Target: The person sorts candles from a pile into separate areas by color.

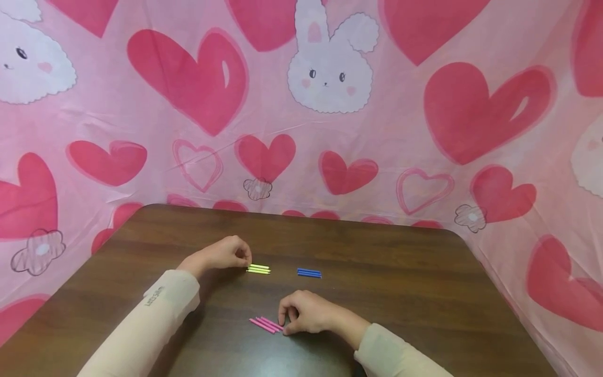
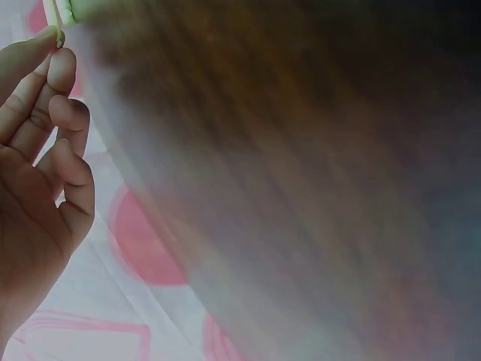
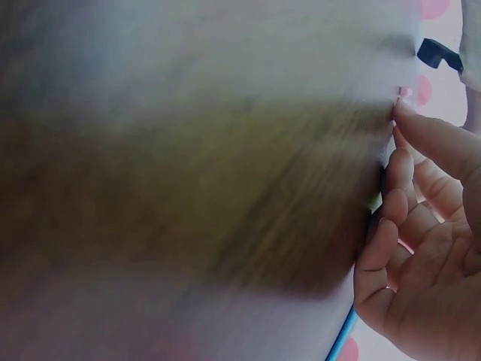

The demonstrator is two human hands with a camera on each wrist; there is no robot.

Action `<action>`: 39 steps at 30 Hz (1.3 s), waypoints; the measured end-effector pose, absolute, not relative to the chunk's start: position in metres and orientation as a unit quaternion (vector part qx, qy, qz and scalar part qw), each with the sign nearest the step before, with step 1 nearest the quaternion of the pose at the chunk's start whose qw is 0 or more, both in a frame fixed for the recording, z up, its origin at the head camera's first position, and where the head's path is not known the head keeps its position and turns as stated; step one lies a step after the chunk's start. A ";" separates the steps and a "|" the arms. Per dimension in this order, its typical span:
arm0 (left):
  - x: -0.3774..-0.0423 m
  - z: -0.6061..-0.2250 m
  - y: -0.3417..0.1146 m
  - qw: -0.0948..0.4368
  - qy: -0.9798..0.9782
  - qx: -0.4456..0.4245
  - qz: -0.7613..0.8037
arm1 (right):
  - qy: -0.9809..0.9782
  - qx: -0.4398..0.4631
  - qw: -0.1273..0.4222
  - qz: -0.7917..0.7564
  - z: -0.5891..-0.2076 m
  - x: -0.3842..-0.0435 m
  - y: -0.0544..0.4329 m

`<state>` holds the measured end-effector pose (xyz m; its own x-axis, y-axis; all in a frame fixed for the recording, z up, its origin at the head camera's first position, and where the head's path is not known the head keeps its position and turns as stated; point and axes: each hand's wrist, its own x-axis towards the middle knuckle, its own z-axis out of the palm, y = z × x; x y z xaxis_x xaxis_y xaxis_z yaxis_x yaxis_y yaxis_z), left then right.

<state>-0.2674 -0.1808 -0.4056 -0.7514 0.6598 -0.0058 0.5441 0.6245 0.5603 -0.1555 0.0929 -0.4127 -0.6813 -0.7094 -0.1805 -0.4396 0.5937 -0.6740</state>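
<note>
Three short yellow sticks lie side by side on the brown table. At their left end my left hand pinches one yellow stick between thumb and forefinger; the left wrist view shows this stick at the fingertips, its other fingers loosely bent. Nearer to me, several pink sticks lie slanted in a loose group. The thumb and forefinger of my right hand pinch the right end of one pink stick. In the right wrist view, a bit of pink shows beside the thumb tip.
Right of the yellow group, a row of blue sticks lies on the wooden table. A pink cloth with hearts and rabbits hangs close behind and beside the table edges. Both forearms wear light sleeves.
</note>
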 end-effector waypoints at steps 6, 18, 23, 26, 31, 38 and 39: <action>-0.268 -0.409 -0.182 0.100 0.896 0.335 0.274 | 0.864 -0.328 0.224 -0.310 -0.414 -0.156 0.093; -0.268 -0.409 -0.182 0.105 0.896 0.330 0.279 | 0.871 -0.322 0.209 -0.308 -0.413 -0.156 0.092; -0.268 -0.410 -0.181 0.112 0.894 0.330 0.282 | 0.871 -0.320 0.201 -0.314 -0.412 -0.155 0.090; -0.268 -0.410 -0.181 0.114 0.893 0.329 0.284 | 0.874 -0.320 0.191 -0.312 -0.412 -0.154 0.090; -0.267 -0.409 -0.180 0.113 0.891 0.334 0.288 | 0.879 -0.314 0.187 -0.307 -0.414 -0.154 0.089; -0.265 -0.404 -0.185 0.085 0.899 0.335 0.270 | 0.878 -0.316 0.181 -0.312 -0.414 -0.154 0.091; -0.264 -0.403 -0.186 0.080 0.900 0.334 0.267 | 0.876 -0.315 0.182 -0.315 -0.414 -0.154 0.091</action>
